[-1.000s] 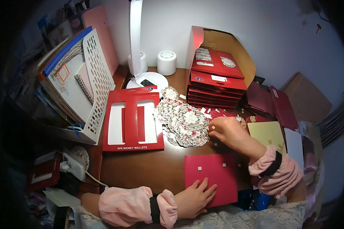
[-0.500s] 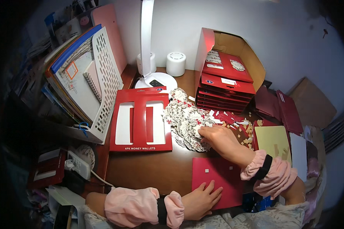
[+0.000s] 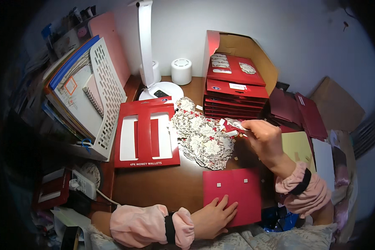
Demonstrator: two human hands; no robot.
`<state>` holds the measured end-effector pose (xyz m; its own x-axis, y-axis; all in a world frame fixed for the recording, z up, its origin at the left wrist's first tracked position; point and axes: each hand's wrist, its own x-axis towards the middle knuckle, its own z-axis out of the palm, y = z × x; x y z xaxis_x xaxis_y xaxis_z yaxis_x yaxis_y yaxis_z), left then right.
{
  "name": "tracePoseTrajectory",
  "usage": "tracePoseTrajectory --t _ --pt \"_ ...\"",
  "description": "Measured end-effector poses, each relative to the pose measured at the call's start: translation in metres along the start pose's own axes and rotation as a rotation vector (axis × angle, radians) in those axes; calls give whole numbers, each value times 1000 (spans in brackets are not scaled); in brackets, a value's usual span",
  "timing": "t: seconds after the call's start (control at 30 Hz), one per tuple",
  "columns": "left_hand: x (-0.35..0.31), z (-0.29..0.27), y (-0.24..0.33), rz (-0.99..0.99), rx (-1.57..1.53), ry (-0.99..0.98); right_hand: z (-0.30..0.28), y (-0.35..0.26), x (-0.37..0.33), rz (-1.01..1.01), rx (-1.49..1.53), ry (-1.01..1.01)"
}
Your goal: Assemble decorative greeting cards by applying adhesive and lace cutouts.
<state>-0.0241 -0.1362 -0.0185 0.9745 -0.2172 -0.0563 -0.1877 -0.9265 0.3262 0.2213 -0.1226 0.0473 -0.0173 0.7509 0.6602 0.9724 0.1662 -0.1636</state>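
Observation:
A red card (image 3: 232, 200) lies near the table's front edge, with two small white squares on its upper part. My left hand (image 3: 216, 217) rests spread on its lower left. Above the table, right of the pile, my right hand (image 3: 264, 139) pinches a floral paper cutout (image 3: 235, 123) by its edge. To the left spreads a heap of similar floral paper cutouts (image 3: 208, 146), printed with grey leaves and red flowers. Beside the heap lies a red cardboard wallet package (image 3: 147, 160) with two white-backed windows.
At the back, an open box (image 3: 271, 62) holds stacked red packages. A white desk lamp (image 3: 146, 46) and a white cylinder (image 3: 181, 71) stand by the wall. Left is a white perforated file holder (image 3: 108, 83). A yellow sheet (image 3: 296, 148) and dark red folders (image 3: 310, 114) lie right.
My right hand has lifted from the heap and moved up and right, now with a floral paper cutout in its fingers. My left hand stays on the red card. The whole view has shifted slightly.

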Motion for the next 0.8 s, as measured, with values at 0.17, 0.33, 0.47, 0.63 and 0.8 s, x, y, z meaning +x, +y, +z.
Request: tracePoseTrajectory --t 0.17,0.33,0.47,0.63,0.8 --pt "3 1 0 15 4 7 21 16 -37 48 44 -372" --pt "-3 1 2 -6 12 13 -27 -28 -28 85 112 -83" --pt "-1 -3 3 -4 15 -5 -67 -63 -82 34 -106 -341" --pt "0 -3 0 21 -36 40 -79 -88 -144 185 19 -659" --pt "2 -12 -3 7 -50 -1 -93 -74 -132 422 220 -683"
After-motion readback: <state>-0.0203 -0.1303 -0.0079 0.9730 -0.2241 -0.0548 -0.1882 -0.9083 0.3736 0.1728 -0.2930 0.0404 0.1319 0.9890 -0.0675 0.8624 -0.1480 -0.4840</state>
